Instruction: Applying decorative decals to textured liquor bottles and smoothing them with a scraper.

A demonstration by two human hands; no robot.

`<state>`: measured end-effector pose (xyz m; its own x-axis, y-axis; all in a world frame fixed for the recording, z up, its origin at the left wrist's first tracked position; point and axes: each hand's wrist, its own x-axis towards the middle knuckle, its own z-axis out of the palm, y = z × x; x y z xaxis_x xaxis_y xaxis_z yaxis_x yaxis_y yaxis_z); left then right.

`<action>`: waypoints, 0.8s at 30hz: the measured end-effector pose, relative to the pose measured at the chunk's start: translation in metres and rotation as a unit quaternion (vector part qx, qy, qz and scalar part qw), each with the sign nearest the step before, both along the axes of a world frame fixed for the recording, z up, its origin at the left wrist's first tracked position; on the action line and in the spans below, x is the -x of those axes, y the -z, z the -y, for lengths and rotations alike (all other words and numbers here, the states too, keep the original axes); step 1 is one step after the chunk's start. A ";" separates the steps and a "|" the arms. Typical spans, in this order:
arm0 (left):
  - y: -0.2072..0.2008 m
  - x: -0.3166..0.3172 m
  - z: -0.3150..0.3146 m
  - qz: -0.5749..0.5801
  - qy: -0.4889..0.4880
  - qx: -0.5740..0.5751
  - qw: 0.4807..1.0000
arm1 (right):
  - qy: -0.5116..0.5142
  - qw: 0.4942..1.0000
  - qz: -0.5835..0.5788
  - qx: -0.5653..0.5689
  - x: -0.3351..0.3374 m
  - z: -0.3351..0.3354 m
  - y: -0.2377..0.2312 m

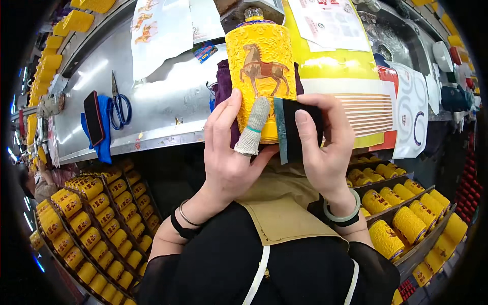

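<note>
A yellow embossed bottle [260, 43] with a clear neck lies on a dark purple cloth [223, 81] at the bench's front edge, its neck pointing away from me. A brown horse picture [264, 69] decorates its upper face. My left hand [226, 160] grips the base end from the left. One finger, in a grey knitted sleeve [256, 122] with a green band, presses on the surface just below the horse. Between thumb and fingers, my right hand [328, 147] pinches a flat black scraper [301, 127] with a teal edge, held by the bottle's lower right.
Scissors [119, 104] and a phone [94, 119] on a blue cloth [105, 142] lie left on the metal bench [101, 66]. Horse picture sheets [162, 35] lie behind. A striped sheet [368, 109] is at right. Racks of yellow bottles [96, 213] stand on both sides below.
</note>
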<state>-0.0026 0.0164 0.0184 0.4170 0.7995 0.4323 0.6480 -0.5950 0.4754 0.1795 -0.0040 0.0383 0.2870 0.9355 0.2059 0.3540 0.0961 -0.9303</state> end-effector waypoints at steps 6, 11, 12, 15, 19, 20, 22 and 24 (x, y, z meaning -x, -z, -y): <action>0.001 -0.003 0.002 -0.019 -0.017 -0.022 0.999 | 0.024 0.998 0.053 -0.013 -0.005 0.000 -0.004; 0.001 -0.003 0.001 -0.025 -0.013 -0.034 0.999 | 0.018 0.997 0.075 -0.007 0.000 -0.003 -0.003; -0.002 -0.004 0.002 -0.030 -0.010 -0.024 0.999 | 0.038 0.997 0.067 -0.028 -0.004 -0.003 0.003; -0.005 -0.005 0.004 -0.037 -0.008 -0.012 0.999 | 0.068 0.997 0.034 -0.006 -0.012 -0.002 0.000; -0.002 -0.010 0.008 -0.059 -0.009 -0.032 0.998 | 0.076 0.997 0.026 -0.009 -0.014 0.001 -0.002; -0.002 -0.012 0.008 -0.074 -0.014 -0.040 0.996 | 0.075 0.997 0.024 -0.010 -0.013 0.001 -0.003; -0.002 -0.014 0.008 -0.103 -0.022 -0.057 0.993 | 0.074 0.997 0.019 -0.015 -0.013 0.001 -0.004; 0.000 -0.017 0.007 -0.080 -0.032 -0.063 0.994 | 0.066 0.997 0.029 -0.018 -0.012 0.000 -0.007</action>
<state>0.0143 0.0096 0.0182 0.4379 0.7703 0.4635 0.7480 -0.5982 0.2875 0.1917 -0.0044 0.0450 0.3943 0.8821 0.2579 0.4181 0.0777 -0.9051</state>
